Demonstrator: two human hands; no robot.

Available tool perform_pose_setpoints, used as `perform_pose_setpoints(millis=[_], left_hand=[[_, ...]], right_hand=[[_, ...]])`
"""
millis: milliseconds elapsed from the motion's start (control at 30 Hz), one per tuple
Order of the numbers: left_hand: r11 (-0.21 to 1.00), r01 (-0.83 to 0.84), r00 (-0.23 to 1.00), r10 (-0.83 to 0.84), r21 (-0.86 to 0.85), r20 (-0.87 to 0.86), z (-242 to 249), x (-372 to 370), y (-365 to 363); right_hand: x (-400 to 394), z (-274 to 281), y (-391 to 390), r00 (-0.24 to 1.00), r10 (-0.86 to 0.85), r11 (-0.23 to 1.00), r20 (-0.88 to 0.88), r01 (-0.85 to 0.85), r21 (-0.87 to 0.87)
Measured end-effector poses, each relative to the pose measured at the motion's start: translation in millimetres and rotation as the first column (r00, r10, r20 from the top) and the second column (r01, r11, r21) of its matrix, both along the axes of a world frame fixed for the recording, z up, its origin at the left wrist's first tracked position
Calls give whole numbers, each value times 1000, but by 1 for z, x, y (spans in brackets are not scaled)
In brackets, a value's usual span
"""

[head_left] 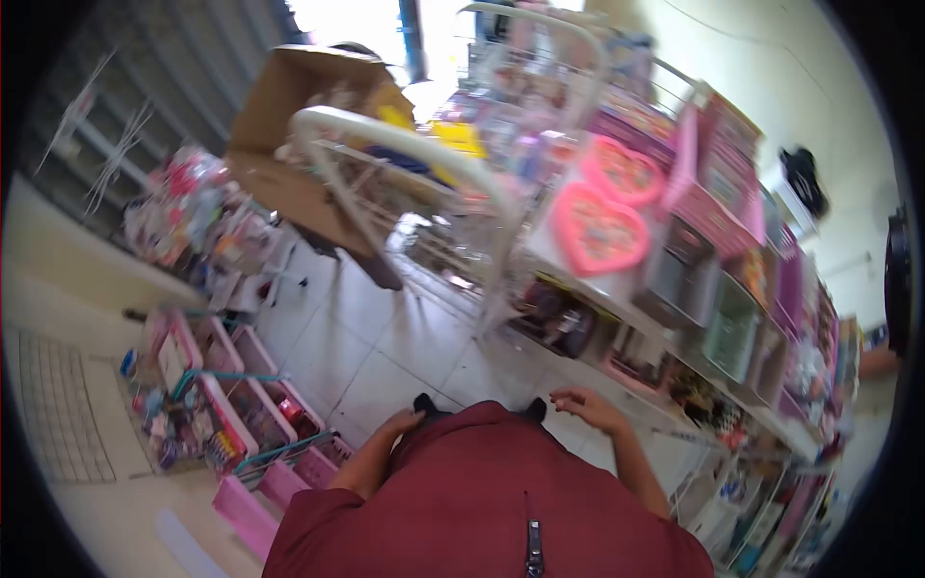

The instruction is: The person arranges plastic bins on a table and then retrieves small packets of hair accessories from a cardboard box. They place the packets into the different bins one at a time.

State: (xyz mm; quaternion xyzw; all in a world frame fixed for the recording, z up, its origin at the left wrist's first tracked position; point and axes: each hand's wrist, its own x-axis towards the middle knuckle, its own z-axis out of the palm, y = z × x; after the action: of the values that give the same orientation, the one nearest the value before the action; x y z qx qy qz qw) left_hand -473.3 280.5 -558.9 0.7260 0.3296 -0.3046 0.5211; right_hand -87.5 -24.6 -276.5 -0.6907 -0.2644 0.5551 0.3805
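Note:
Both my hands hang low at the sides of my dark red top, above the tiled floor. My left hand (403, 421) is beside my left hip, small and partly blurred, and its finger pose is not clear. On the other side, my right hand (586, 408) has its fingers spread, with nothing in it. It is nearest to the lower shelf of the white rack, without touching it. Two pink heart-shaped boxes (599, 231) lie on the rack's top, next to grey baskets (677, 273).
An open cardboard box (260, 125) stands by a white metal frame (414, 144) ahead. Wrapped goods (198, 212) are piled at the left, above pink baskets (255, 409) on a rack. White tiled floor (381, 332) lies between. More baskets and shelves run along the right.

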Motion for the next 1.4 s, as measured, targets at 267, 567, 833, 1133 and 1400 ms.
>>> perform_pose_setpoints(millis=[267,567,833,1133,1400], left_hand=[[926,-361,890,307,-112,-337,64,-221,32],[545,-821,571,779,-172,-258,108,-159,74],[686,-535,718,677,-494,162,270,-45,304],[1000,29,685,-19,-1,728,458,156,553],[614,323,513,-753,720,412,356,297,551]], right_hand=[[-94,-282,15,932,356,804,-69,-343,-486],[-101,-196,296,975,221,919,21,-201,-339],[-125,-80,500,909,414,910,51,-414,0],[-111,101,586,791,587,768,-173,-476,429],[-120,145,614,946,310,810,93,-314,495]])
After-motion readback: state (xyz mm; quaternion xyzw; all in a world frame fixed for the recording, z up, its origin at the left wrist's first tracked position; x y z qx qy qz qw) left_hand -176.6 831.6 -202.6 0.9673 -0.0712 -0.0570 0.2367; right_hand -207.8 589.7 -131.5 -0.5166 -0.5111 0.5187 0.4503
